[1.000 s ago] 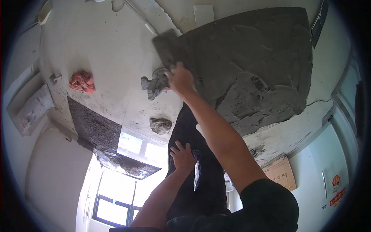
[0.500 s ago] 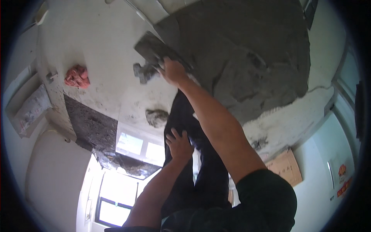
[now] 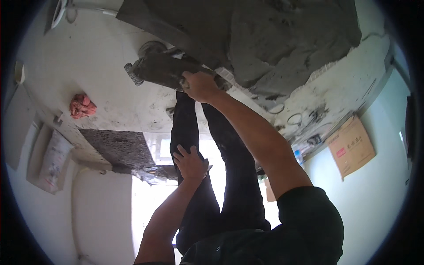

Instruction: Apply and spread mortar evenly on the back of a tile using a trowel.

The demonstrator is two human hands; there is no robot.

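Note:
My right hand (image 3: pixel 201 86) grips a plastering trowel (image 3: pixel 161 73) with a long, mortar-smeared blade. The trowel is held in front of my legs, beside the near left edge of a broad layer of wet grey mortar (image 3: pixel 274 48). Partly hidden behind the blade are a dark round object (image 3: pixel 151 47) and a ribbed grey piece (image 3: pixel 133 74), whose kinds I cannot make out. My left hand (image 3: pixel 191 164) lies with fingers spread on my left leg (image 3: pixel 185 121), in dark trousers, and holds nothing.
A crumpled red cloth (image 3: pixel 82 106) lies on the pale floor (image 3: pixel 115 95) at left. Nearer are a rough dark patch (image 3: pixel 117 148) and a glossy tile (image 3: pixel 161 148). A cardboard box (image 3: pixel 352 148) and a plastic bottle (image 3: pixel 299 157) are at right; a pale sack (image 3: pixel 54 159) is at far left.
The trowel has swung to a flatter angle and moved toward the left and nearer my legs. My view has shifted, so the mortar sits higher. My left hand stays on the leg.

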